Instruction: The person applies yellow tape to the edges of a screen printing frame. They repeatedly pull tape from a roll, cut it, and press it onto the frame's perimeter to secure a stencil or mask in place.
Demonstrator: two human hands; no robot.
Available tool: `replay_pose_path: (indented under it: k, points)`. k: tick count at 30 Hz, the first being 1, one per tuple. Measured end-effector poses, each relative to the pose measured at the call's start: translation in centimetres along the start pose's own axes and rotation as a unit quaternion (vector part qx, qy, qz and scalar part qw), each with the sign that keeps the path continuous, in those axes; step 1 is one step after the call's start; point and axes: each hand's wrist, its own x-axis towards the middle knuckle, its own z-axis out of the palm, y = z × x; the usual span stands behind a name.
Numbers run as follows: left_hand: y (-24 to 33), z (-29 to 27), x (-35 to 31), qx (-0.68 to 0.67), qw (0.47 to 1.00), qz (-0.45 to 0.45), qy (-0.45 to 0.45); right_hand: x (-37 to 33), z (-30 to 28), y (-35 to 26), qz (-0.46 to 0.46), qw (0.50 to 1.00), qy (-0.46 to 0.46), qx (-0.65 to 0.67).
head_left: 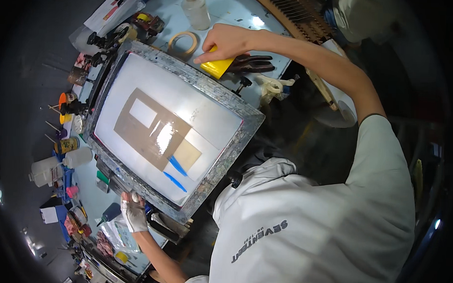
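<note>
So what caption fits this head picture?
Gloved left hand steadies grey-framed printing screen; right hand holds yellow scraper.

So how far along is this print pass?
Looks early. Done: the screen frame is on the table, and two blue ink streaks sit by the brown stencil. In hand: the gloved left hand grips the frame's near edge; the right hand holds a yellow scraper off the mesh. Left: most of the stencil shows no ink.
</note>
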Motion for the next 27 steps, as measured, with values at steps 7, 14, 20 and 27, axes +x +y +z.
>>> replay_pose_path:
  k: [7,14,20,27]
  points:
    - [-1.0,0.9,-0.1,-0.112,0.993,0.009,0.019,-8.1,2.8,8.4,0.170,0.980,0.098,-0.025]
    - [-1.6,2.2,0.2,-0.120,0.990,0.025,0.073,-14.1,6.5,11.8,0.075,0.978,0.034,-0.192]
    - [-1.2,3.2,0.0,-0.144,0.986,0.026,0.082,-12.8,7.0,10.9,0.104,0.975,0.003,-0.196]
    - [-1.7,3.7,-0.3,-0.141,0.983,0.050,0.110,-10.1,5.2,9.5,0.111,0.982,0.047,-0.146]
